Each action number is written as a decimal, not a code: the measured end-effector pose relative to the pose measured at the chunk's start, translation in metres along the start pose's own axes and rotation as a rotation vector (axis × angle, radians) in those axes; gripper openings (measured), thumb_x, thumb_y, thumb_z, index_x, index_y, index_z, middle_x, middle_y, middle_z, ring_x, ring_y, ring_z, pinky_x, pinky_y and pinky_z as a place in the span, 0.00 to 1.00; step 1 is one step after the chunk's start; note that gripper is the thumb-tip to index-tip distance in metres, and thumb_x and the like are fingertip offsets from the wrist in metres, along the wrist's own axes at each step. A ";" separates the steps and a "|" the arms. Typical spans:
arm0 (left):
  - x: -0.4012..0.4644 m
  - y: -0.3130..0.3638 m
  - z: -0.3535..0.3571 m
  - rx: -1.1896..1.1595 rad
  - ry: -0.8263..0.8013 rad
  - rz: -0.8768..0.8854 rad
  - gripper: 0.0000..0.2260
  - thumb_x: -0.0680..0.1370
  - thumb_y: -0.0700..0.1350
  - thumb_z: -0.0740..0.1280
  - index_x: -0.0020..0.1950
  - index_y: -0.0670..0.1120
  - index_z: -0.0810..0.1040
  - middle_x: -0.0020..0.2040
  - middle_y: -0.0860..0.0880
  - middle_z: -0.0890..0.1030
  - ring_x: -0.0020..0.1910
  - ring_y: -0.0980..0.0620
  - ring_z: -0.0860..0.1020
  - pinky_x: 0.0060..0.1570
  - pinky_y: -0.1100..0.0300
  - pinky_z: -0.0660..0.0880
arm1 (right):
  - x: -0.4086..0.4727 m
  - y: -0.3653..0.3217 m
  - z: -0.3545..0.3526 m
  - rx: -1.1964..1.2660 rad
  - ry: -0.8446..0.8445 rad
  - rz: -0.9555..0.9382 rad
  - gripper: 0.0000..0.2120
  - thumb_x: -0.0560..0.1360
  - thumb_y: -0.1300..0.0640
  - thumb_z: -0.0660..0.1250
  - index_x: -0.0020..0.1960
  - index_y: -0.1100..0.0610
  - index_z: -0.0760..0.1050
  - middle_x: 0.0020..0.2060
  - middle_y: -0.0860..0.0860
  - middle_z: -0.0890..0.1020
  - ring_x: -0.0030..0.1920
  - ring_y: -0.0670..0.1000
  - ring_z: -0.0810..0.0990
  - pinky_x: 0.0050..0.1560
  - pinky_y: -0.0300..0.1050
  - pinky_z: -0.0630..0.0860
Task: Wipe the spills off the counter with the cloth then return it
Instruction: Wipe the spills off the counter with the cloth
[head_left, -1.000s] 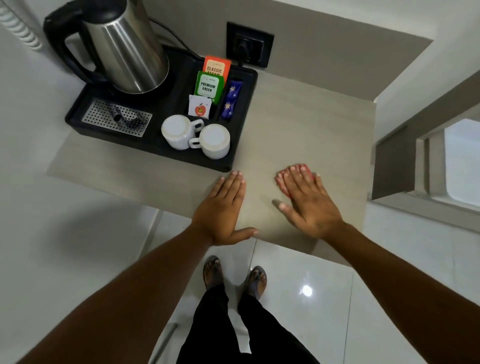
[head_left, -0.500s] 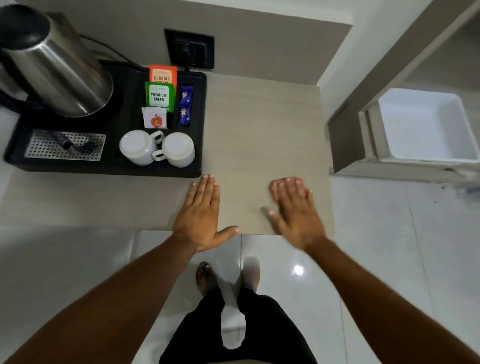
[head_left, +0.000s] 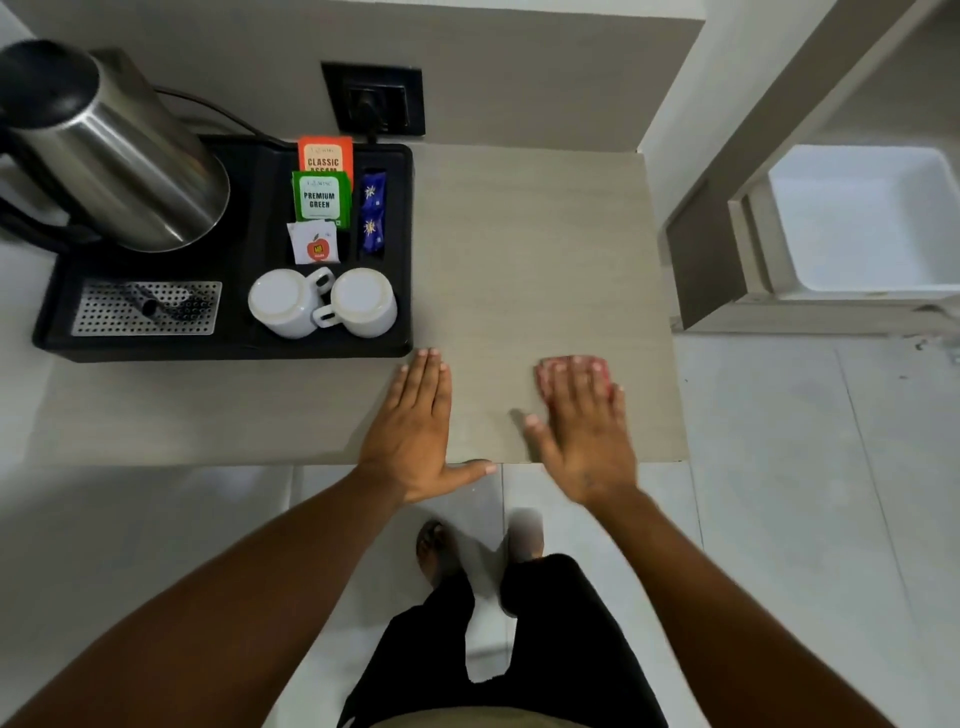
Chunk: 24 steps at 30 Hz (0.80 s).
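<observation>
A pinkish-red cloth (head_left: 545, 371) lies flat on the beige counter (head_left: 519, 249) near its front right corner. My right hand (head_left: 582, 421) presses down on it with fingers spread, so only the cloth's far edge shows around my fingertips. My left hand (head_left: 415, 415) rests flat and empty on the counter to the left, fingertips just short of the black tray (head_left: 249, 348). No spill is visible on the counter surface.
The black tray holds a steel kettle (head_left: 114, 156), two upturned white cups (head_left: 322, 301), tea sachets (head_left: 319, 197) and a metal drip grid (head_left: 145, 309). A wall socket (head_left: 373, 98) sits behind. A white bin (head_left: 862, 218) stands right, below the counter. The counter's front edge runs under my wrists.
The view swung right, then back a little, and my right hand has slid with the cloth toward the counter's front right corner. My left hand stays flat beside the tray.
</observation>
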<state>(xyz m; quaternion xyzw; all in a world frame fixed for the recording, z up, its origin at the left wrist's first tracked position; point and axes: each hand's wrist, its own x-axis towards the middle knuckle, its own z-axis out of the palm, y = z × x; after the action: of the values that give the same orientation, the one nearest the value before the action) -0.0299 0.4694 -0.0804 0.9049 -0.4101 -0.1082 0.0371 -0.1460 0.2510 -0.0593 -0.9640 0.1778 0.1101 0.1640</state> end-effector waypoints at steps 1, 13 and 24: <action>0.001 -0.001 0.000 -0.001 0.001 0.005 0.61 0.70 0.83 0.46 0.81 0.32 0.47 0.83 0.32 0.47 0.84 0.37 0.44 0.82 0.40 0.46 | 0.008 0.015 -0.007 0.000 0.008 0.041 0.39 0.78 0.28 0.34 0.81 0.51 0.35 0.81 0.54 0.37 0.79 0.56 0.31 0.77 0.62 0.38; 0.022 -0.005 -0.005 -0.070 0.010 0.018 0.53 0.76 0.77 0.53 0.82 0.35 0.47 0.84 0.35 0.46 0.84 0.39 0.42 0.82 0.40 0.48 | 0.108 -0.019 -0.031 -0.040 -0.082 -0.181 0.39 0.79 0.28 0.36 0.81 0.50 0.35 0.80 0.54 0.36 0.78 0.55 0.29 0.76 0.58 0.33; 0.035 0.000 -0.006 -0.085 0.042 -0.021 0.51 0.77 0.75 0.54 0.82 0.34 0.50 0.84 0.34 0.50 0.84 0.39 0.45 0.81 0.41 0.51 | 0.244 0.057 -0.096 -0.030 0.012 0.037 0.45 0.74 0.26 0.32 0.82 0.54 0.42 0.82 0.57 0.43 0.80 0.60 0.37 0.77 0.62 0.38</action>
<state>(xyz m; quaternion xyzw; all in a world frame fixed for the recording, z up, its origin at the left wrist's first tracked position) -0.0060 0.4434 -0.0805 0.9087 -0.3949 -0.1068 0.0828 0.0700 0.0920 -0.0521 -0.9636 0.1952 0.1099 0.1461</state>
